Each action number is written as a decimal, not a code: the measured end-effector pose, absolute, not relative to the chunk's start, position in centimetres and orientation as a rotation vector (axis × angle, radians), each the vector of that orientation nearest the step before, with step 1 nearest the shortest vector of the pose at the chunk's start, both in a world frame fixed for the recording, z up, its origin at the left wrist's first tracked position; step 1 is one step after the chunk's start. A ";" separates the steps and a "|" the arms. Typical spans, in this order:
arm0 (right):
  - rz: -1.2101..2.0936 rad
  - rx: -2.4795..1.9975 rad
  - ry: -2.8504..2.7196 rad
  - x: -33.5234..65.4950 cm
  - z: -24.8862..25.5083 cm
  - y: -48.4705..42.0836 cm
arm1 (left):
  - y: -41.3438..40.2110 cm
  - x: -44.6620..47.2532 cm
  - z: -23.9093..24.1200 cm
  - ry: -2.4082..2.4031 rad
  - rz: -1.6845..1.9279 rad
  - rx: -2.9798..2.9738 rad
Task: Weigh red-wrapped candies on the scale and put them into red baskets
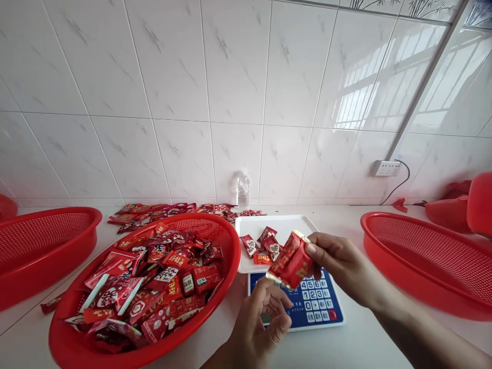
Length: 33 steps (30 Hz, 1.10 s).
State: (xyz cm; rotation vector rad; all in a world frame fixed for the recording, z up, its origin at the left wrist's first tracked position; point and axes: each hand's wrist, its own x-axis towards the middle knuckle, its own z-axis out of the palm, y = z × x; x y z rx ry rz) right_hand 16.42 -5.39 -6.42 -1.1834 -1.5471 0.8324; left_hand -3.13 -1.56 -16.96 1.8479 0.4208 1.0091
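My right hand (334, 261) pinches a red snack packet (291, 262) with gold crimped ends, held tilted above the digital scale. My left hand (265, 318) is just below the packet's lower end, its fingers loosely curled and apart from the thumb, with nothing seen in them. Whether its index fingertip touches the packet, I cannot tell. Under both hands stands the scale (336, 307) with a blue keypad, partly covered by them. Several small red packets (251, 246) lie on its white weighing tray (295, 221).
To the left, a red plastic basket (235, 251) is heaped with assorted red packets. More red baskets stand at far left (86, 241) and right (380, 256). Loose packets (161, 209) line the tiled wall, near a clear plastic bottle (243, 190). A socket (386, 168) with a cable is on the wall.
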 end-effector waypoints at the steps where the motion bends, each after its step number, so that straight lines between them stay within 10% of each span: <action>1: 0.858 -1.161 -1.547 16.0 -6.2 -6.0 | -1.8 -3.0 -16.1 0.395 1.019 1.790; 11: 0.847 -1.094 -1.497 15.2 -5.6 -7.8 | -2.8 -2.6 -10.1 0.292 1.112 1.848; 33: 0.404 -1.759 -2.284 13.0 -13.1 6.4 | 1.6 -2.3 -19.1 0.355 1.070 2.432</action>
